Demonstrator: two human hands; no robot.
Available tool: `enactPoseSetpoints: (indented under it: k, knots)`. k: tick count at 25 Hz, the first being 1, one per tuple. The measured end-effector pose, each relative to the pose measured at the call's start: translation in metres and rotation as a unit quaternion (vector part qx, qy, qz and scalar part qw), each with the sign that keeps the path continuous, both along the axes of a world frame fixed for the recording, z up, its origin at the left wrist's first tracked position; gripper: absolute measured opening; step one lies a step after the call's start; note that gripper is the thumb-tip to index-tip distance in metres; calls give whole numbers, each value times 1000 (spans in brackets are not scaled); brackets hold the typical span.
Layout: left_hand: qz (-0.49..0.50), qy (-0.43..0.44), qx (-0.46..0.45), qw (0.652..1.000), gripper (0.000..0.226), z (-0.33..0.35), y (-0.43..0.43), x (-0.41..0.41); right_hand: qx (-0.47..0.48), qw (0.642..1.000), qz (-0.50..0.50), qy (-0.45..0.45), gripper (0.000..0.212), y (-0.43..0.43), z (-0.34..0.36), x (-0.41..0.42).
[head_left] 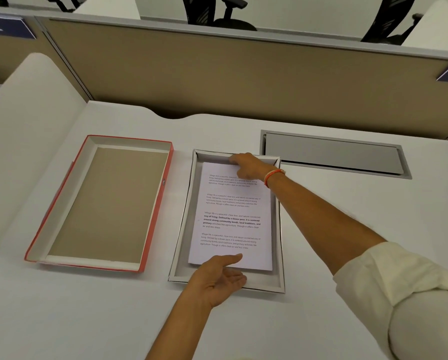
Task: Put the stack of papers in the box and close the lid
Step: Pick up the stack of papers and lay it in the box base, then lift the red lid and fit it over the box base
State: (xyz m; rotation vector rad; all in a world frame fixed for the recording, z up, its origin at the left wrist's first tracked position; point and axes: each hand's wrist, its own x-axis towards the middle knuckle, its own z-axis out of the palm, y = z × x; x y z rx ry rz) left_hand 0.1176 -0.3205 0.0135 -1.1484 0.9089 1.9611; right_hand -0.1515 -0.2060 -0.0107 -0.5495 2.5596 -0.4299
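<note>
A stack of printed white papers (232, 216) lies flat inside a shallow white box (279, 229) at the middle of the desk. My left hand (217, 278) rests at the near edge of the stack, thumb on top of the paper, fingers under or beside that edge. My right hand (247, 166) reaches across to the far edge of the stack, fingers curled over the top of the paper. The box lid (100, 203), red outside with a brown inside, lies upside down on the desk to the left of the box.
A grey cable hatch (332, 152) is set into the white desk (321, 216) behind and right of the box. A tan partition (217, 74) runs along the back edge. A white divider (22, 152) stands at the left.
</note>
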Motion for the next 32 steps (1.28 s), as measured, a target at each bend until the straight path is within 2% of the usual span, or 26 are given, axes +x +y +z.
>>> enactPoseSetpoints:
  k: [4,7,9,11,13,16,21,29,32]
  knots:
    - [-34,67,-44,996,29,14,-6,-1,-52,997,-54,17,45,4,9,11]
    - [-33,142,-88,985,35,21,-24,-9,-109,988,-110,3,51,11,12,26]
    - [-14,209,-150,966,42,22,-46,-18,-152,979,-137,-4,50,12,14,39]
    - [0,277,-265,924,43,24,-75,-31,-197,968,-158,-6,47,8,18,52]
    - [22,319,-383,867,39,24,-108,-47,-249,952,-178,-16,45,-2,24,67]
    - [42,353,-492,795,35,17,-159,-69,-324,921,-210,-48,44,-23,31,91]
    - [29,343,-583,736,33,0,-231,-84,-398,875,-255,-105,43,-61,31,129]
    - [-35,248,-699,670,43,-35,-318,-64,-420,850,-269,-169,48,-126,6,176]
    - [-70,217,-717,659,51,-44,-342,-54,-400,854,-289,-166,52,-148,-5,185]
